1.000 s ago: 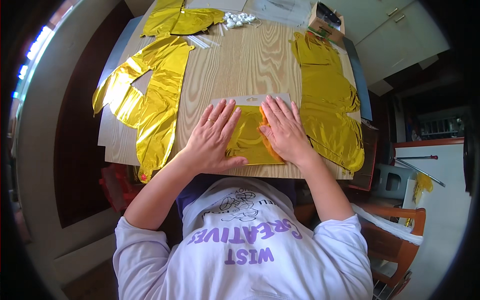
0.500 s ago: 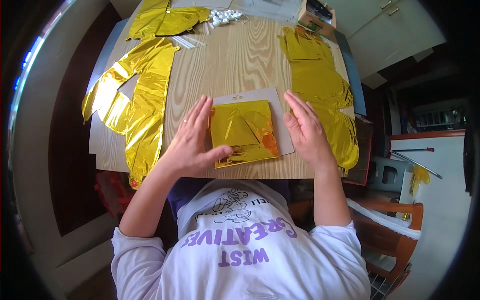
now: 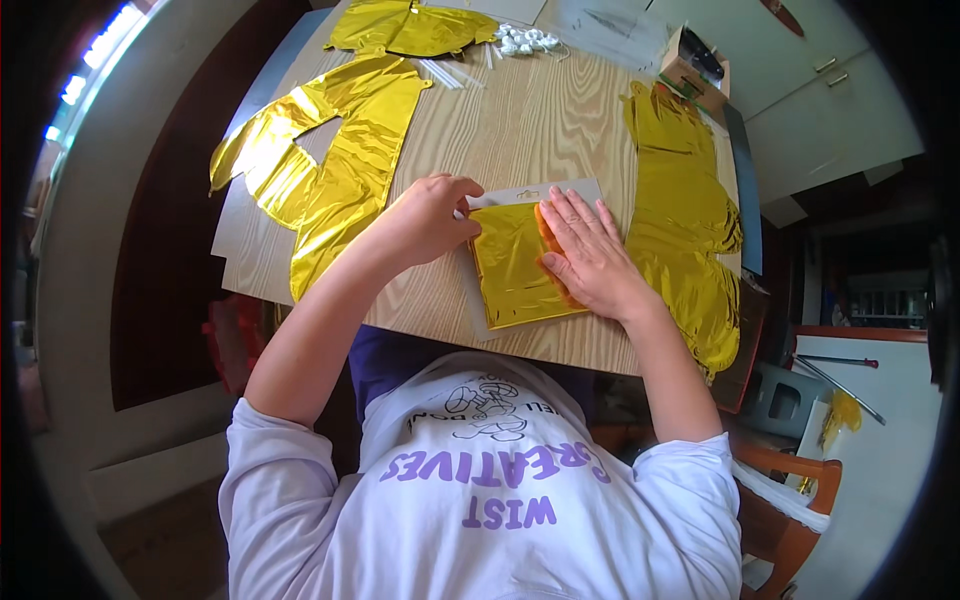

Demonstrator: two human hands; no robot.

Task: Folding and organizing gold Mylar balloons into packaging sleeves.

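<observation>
A gold foil balloon folded into a flat square [image 3: 515, 270] lies on a grey card [image 3: 477, 310] near the table's front edge. The card shows along its top and left sides and has a hang slot at the top. My left hand [image 3: 432, 218] is closed at the upper left corner of the foil, its fingertips pinching the edge. Flat on the right part of the foil lies my right hand [image 3: 590, 255], fingers stretched out, hiding that side. An orange-tinted foil edge peeks out beside its fingers.
Unfolded gold foil balloons lie at the left [image 3: 350, 150], at the right [image 3: 685, 200] and at the far left [image 3: 410, 28]. Clear straws [image 3: 440, 73], a white bundle [image 3: 525, 41] and a cardboard box [image 3: 695, 75] sit toward the back of the wooden table [image 3: 500, 130].
Both hands were raised and apart beside the foil; now the left pinches its corner and the right presses on it. The triangular crease no longer shows, and card now shows at the left.
</observation>
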